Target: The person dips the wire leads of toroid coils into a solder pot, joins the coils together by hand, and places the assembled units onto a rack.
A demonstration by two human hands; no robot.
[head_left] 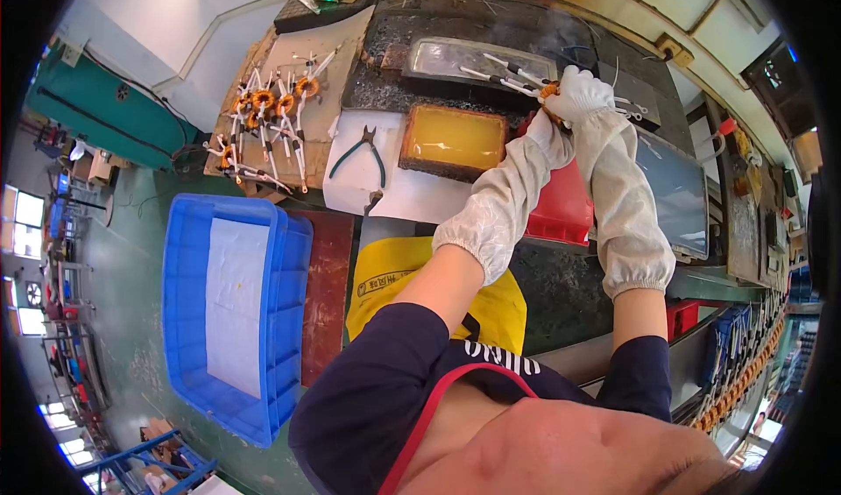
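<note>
My right hand (580, 94), in a white glove, is closed around an orange copper toroidal coil (549, 90). White leads with black sleeves stick out from the coil to the left, over a rectangular pot (420, 59) with a silvery, shiny surface. More lead ends with ring terminals show to the right of the glove. My left hand (545, 125) is just below the coil, close against the right one; its fingers are mostly hidden. Both forearms wear off-white sleeve covers. Faint smoke hangs behind the pot.
An amber-filled tray (455, 137) sits before the pot, beside green-handled cutters (372, 155) on white paper. Several coils with leads (263, 101) lie on cardboard at left. A red bin (562, 201) stands under my forearms; a blue crate (285, 311) stands lower left.
</note>
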